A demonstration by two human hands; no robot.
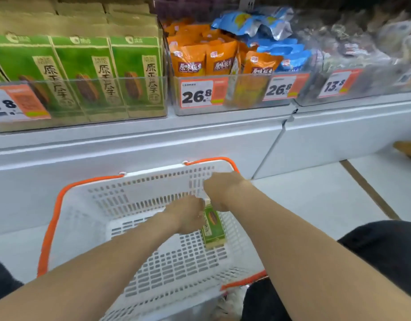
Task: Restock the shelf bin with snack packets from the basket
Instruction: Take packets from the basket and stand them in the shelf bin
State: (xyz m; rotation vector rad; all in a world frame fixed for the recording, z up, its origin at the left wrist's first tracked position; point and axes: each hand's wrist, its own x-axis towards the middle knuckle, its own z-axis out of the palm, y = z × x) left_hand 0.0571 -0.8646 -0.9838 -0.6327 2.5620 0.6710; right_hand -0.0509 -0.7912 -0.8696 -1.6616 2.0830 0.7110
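White perforated plastic forms the basket [153,181], which sits on the pale floor [315,193] directly in front of the shelf base. Its orange handles [52,225] are folded down along the rim.

One green packet [212,228] lies on the basket floor, toward the right side wall, with its long axis pointing away from the person. No other packet shows in the basket.

Both bare forearms reach down into the basket. The left hand [188,215] is at the packet's upper left edge and touches it. The right hand [220,189] is above the packet's far end, close to the basket's far wall. The backs of both hands face the camera and the frame is blurred there. Whether the fingers are spread, pressed together or pinching the packet cannot be told for either hand.

The shelf bin [84,98], a clear-fronted tray at upper left, holds upright rows of matching green packs [79,66] standing side by side. A price tag [14,105] is fixed to its front.

The neighbouring bin to the right contains orange pouches [199,59] and blue pouches [257,22], with a tag reading 26.8 [197,93] on its front.

Dark clothing [385,251] covers the person's knee at lower right.
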